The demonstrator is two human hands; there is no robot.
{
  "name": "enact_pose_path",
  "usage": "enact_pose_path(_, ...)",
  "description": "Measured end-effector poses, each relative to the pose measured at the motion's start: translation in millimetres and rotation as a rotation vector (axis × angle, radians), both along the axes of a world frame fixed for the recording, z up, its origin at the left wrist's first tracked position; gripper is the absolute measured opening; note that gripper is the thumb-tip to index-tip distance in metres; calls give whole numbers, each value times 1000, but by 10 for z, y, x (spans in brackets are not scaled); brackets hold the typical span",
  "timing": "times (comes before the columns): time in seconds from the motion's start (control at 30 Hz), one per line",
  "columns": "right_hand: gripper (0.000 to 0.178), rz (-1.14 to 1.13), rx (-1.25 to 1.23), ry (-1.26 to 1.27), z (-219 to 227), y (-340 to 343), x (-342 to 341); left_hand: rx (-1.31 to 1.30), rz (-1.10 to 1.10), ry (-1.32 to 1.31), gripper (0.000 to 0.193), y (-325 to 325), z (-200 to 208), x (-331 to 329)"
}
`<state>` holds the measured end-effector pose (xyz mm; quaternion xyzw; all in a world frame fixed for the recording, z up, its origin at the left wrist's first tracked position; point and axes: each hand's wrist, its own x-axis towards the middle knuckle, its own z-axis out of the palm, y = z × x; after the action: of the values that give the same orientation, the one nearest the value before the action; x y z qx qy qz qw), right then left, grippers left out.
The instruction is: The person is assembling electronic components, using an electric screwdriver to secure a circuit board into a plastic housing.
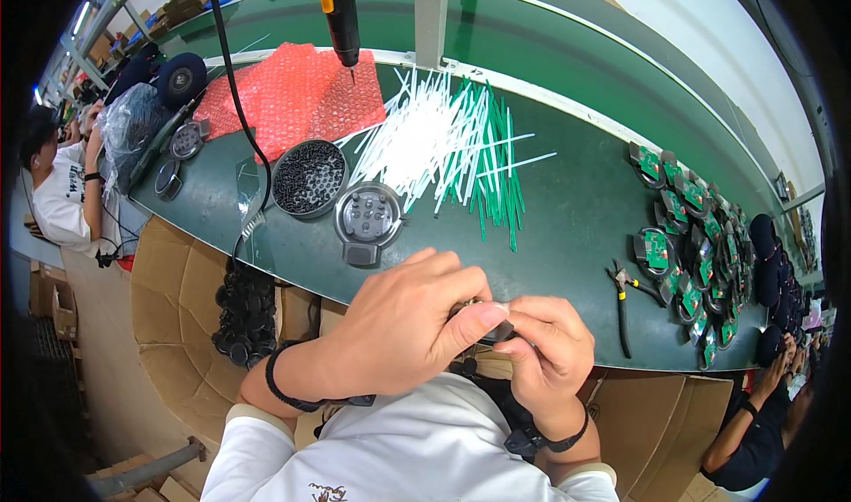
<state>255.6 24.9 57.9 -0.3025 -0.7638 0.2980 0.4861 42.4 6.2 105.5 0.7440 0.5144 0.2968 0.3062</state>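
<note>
Close to my body, at the table's front edge, my left hand (409, 314) and my right hand (550, 347) meet. Between their closed fingers is a small dark plastic part (502, 332), mostly covered by the fingers, so its full shape is hidden. Just beyond my left hand a dark round plastic housing (369, 216) with a short tab lies on the green tabletop, its inside facing up. Beside it stands a round tub (310, 179) full of small black screws. White and green strips (430, 143) lie in a loose pile farther back.
An electric screwdriver (342, 14) hangs tip down above red bubble wrap (306, 94). At right lie side cutters (623, 307) and many housings with green circuit boards (656, 252). Cardboard boxes (182, 311) stand below the front edge. Other people sit at both sides.
</note>
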Motion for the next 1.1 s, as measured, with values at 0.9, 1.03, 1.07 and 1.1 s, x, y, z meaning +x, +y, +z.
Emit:
enact_pose_path(0.9,49,254,-402,350,-37,-11,32,607,-2,37,82,-75,-242,37)
enact_pose_path(1.03,44,261,-427,398,-64,-2,34,558,-16,-97,82,-67,-298,65)
enact_pose_path(1.07,44,259,-429,398,-66,2,33,548,-10,-111,83,-68,-301,67)
enact_pose_path(1.1,44,262,-423,395,-68,6,33,546,-11,-112,83,-71,-303,68)
